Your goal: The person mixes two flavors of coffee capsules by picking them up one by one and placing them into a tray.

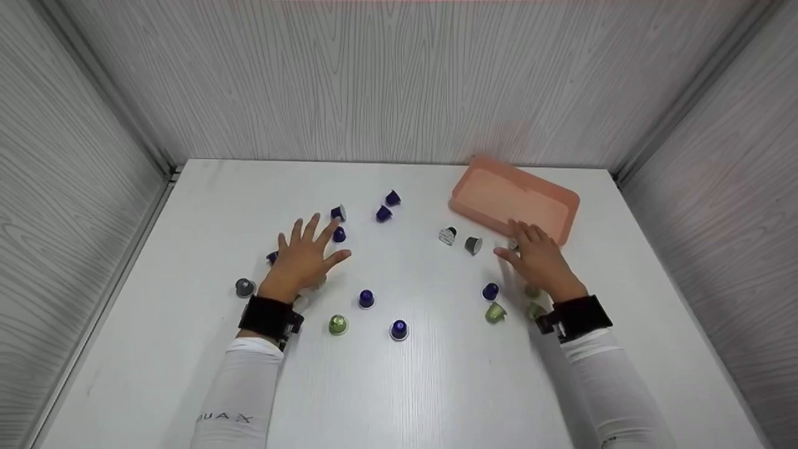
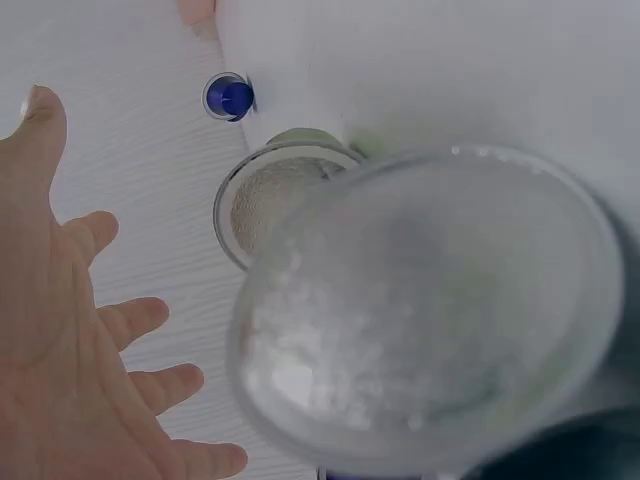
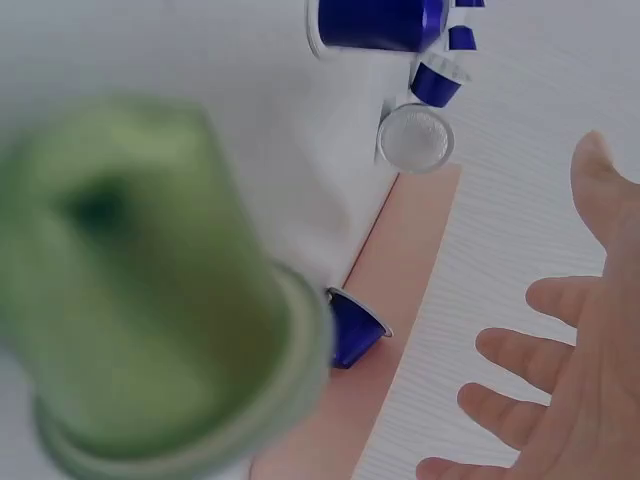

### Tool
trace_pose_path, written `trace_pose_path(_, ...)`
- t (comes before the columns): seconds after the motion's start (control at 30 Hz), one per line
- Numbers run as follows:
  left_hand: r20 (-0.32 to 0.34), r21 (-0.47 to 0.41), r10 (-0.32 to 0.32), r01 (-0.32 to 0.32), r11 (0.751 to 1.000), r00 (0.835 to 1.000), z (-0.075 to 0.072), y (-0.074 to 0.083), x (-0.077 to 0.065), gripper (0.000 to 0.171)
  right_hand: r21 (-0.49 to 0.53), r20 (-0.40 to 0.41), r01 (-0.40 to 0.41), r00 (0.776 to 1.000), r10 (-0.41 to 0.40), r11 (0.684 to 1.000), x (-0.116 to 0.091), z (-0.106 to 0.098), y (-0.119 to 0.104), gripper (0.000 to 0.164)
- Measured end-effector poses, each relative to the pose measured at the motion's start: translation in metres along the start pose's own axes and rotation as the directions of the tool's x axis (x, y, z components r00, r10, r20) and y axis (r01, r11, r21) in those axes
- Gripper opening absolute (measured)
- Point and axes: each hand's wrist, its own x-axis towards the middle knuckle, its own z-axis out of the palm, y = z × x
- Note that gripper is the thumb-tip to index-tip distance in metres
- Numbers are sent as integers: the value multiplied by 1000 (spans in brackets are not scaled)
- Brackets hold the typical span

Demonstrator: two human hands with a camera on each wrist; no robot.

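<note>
Coffee capsules lie scattered on a white table. My left hand spreads its fingers above the left group, palm down, holding nothing. Near its fingertips are a dark blue capsule and another blue capsule. In the left wrist view, a blurred capsule lid fills the foreground beside the hand. My right hand, fingers extended and grasping nothing, hovers at the tray's near edge. A grey capsule is partly hidden by it. A green capsule looms close in the right wrist view.
A shallow pink tray sits at the back right. Between the hands stand blue capsules and a green capsule. Two grey-white capsules lie before the tray. A grey capsule is far left. Grey panels wall the table.
</note>
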Motion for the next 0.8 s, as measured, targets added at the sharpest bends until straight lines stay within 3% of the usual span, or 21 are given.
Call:
trace_pose_path(0.3,27,-8,36,-36,999,999,-3,11,20,86,36,69,-76,995,74,996,35,-10,7,73)
trace_pose_path(0.5,27,-51,59,-58,997,998,0,15,32,83,-5,18,-14,1000,14,1000,48,-8,10,56)
trace_pose_path(0.67,-12,-107,90,-91,990,996,8,16,41,81,-58,-34,29,999,-31,998,54,0,17,42)
trace_pose_path(0.8,-23,-153,95,-98,983,995,9,21,48,77,-34,-36,8,999,-10,999,58,5,20,34)
